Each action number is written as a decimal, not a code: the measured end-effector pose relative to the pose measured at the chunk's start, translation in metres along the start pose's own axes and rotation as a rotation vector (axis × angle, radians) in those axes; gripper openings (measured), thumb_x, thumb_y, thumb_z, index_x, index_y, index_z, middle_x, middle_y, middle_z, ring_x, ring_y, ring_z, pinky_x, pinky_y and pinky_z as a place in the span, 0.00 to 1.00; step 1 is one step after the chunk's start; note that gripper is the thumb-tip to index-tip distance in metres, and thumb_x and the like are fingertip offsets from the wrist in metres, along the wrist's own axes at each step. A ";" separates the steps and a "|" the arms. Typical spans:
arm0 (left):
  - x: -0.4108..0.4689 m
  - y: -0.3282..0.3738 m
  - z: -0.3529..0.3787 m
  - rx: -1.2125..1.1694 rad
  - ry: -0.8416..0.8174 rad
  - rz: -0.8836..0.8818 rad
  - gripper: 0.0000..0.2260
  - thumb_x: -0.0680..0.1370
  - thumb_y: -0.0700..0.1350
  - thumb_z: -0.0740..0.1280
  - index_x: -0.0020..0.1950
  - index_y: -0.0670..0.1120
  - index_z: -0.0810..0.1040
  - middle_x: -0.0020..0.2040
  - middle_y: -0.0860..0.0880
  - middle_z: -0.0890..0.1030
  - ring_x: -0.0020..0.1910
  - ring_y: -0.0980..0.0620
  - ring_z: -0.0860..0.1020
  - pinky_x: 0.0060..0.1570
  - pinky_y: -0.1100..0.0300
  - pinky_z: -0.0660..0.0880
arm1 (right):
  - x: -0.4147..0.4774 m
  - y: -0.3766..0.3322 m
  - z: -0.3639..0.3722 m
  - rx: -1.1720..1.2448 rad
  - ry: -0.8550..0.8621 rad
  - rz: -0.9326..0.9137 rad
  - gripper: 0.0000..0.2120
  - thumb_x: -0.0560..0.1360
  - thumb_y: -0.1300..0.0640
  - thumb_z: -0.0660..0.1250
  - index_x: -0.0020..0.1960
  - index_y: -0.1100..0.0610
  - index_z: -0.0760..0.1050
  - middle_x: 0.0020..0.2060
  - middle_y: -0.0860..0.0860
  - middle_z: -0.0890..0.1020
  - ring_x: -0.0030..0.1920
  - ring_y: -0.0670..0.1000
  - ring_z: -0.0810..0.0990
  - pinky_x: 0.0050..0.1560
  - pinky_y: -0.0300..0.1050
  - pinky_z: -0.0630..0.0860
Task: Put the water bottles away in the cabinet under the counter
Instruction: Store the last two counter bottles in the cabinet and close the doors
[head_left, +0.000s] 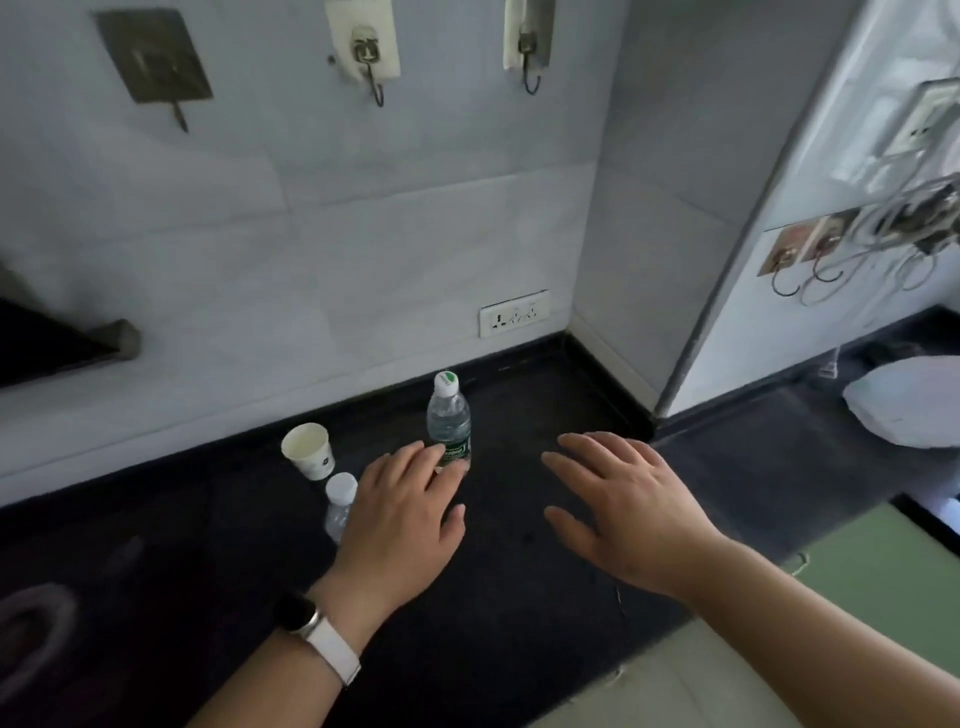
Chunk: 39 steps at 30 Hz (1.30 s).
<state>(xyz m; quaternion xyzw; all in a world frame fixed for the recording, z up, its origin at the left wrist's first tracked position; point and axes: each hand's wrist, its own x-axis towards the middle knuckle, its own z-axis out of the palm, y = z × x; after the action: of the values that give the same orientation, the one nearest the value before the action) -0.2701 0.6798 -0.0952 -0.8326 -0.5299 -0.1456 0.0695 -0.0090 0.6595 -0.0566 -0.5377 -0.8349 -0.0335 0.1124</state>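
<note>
A small clear water bottle (449, 421) with a white cap and green label stands upright on the black counter (530, 415). A second clear bottle (340, 501) with a white cap stands to its left, partly hidden behind my left hand. My left hand (402, 512) hovers over the counter with straight fingers; its fingertips reach the base of the labelled bottle. My right hand (621, 506) is spread open above the counter, to the right of that bottle and holding nothing. The cabinet under the counter is out of view.
A white paper cup (309, 449) stands behind the second bottle. A wall socket (514, 313) sits low on the tiled back wall, with hooks (369, 57) higher up. A white lid-like object (909, 402) lies at the right. The counter's front edge runs diagonally at bottom right.
</note>
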 end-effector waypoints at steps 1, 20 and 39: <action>0.000 -0.006 0.000 0.013 -0.003 -0.024 0.22 0.76 0.54 0.59 0.64 0.46 0.80 0.63 0.45 0.80 0.65 0.42 0.76 0.61 0.43 0.75 | 0.009 0.001 0.004 0.009 -0.006 -0.022 0.26 0.76 0.37 0.60 0.67 0.50 0.76 0.64 0.49 0.78 0.64 0.56 0.77 0.62 0.54 0.74; -0.027 -0.015 0.012 -0.041 -0.042 -0.803 0.26 0.75 0.50 0.73 0.72 0.49 0.72 0.65 0.48 0.78 0.63 0.46 0.76 0.59 0.50 0.74 | 0.169 0.037 0.069 0.299 -0.255 -0.148 0.32 0.78 0.37 0.61 0.76 0.51 0.61 0.72 0.49 0.68 0.72 0.53 0.66 0.70 0.51 0.64; -0.017 0.001 0.065 -0.514 0.317 -1.275 0.41 0.72 0.46 0.78 0.80 0.53 0.60 0.69 0.49 0.73 0.69 0.50 0.71 0.65 0.55 0.69 | 0.215 0.022 0.144 0.832 -0.576 0.129 0.35 0.69 0.49 0.77 0.70 0.48 0.63 0.57 0.47 0.77 0.56 0.50 0.77 0.56 0.46 0.74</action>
<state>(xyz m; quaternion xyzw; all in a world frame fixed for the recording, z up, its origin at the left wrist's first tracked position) -0.2648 0.6825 -0.1624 -0.3189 -0.8467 -0.3979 -0.1517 -0.0960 0.8852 -0.1503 -0.4853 -0.7399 0.4584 0.0838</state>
